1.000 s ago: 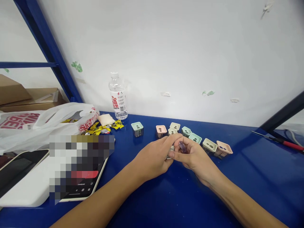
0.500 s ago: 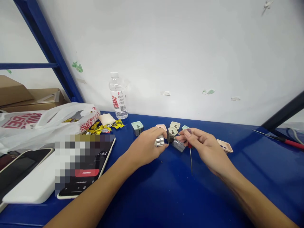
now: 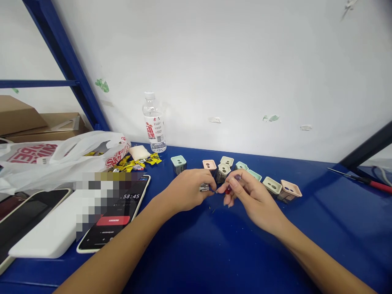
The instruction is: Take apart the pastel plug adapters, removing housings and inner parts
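My left hand (image 3: 190, 190) is closed around a metal pencil sharpener (image 3: 204, 187), most of it hidden by the fingers. Pinched in my right hand (image 3: 252, 196) is a small screwdriver (image 3: 228, 190) with a red handle and a purplish end. Its tip side points left at the sharpener; whether they touch I cannot tell. Behind the hands stand several two-hole sharpener cases: a mint one (image 3: 178, 161) at the left, a pink one (image 3: 209, 164), a cream one (image 3: 223, 168), another cream one (image 3: 272, 184) and a pink one (image 3: 290, 189) at the right.
On the left lie phones, one with a lit screen (image 3: 122, 216), a white slab-like device (image 3: 45, 228), a plastic bag (image 3: 70, 159) and yellow wrappers (image 3: 128, 164). A water bottle (image 3: 154, 130) stands by the wall. At the far right lies a red-handled tool (image 3: 375, 184).
The screwdriver has turned from pointing down to pointing left, and my right hand has come closer to my left. The sharpener has tilted in my left hand. More cases show on the right.
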`<state>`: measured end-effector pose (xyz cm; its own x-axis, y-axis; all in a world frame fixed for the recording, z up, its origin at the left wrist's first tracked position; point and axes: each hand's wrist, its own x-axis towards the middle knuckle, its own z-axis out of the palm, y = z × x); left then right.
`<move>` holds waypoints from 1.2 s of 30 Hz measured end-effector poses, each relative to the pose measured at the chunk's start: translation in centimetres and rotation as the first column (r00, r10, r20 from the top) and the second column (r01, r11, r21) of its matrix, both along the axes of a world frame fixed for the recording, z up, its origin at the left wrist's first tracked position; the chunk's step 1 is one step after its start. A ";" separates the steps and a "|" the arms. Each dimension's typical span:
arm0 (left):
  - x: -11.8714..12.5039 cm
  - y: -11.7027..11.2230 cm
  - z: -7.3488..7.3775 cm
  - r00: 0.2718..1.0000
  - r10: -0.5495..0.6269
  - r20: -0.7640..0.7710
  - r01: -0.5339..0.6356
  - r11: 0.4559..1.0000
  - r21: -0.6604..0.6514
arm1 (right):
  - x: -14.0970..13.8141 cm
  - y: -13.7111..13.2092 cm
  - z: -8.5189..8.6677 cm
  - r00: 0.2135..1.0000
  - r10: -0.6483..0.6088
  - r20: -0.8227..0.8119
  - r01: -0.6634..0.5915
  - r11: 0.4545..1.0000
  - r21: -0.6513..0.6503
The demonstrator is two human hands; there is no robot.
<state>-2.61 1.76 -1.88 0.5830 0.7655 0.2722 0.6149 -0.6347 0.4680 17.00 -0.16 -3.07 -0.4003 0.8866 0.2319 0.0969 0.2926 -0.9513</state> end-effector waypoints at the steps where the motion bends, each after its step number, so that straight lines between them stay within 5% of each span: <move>1: 0.0 0.0 0.0 1.000 -0.009 -0.014 0.009 1.000 -0.002 | 0.0 0.0 0.0 1.000 0.001 -0.001 -0.001 1.000 0.002; 14: -0.7 0.0 -0.1 0.978 -0.067 -0.199 0.037 0.987 -0.153 | 0.7 0.1 0.8 0.993 -0.078 -0.083 0.084 0.994 0.066; 36: -0.1 -0.3 0.4 0.993 -0.067 -0.100 0.057 0.993 -0.101 | 1.1 0.1 1.5 0.973 -0.108 -0.203 0.132 0.986 0.106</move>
<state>-2.66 1.42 -1.44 0.6512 0.7471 0.1333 0.6242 -0.6272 0.4658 18.13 -0.10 -1.58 -0.2291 0.8871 0.4007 -0.0469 0.4011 -0.9148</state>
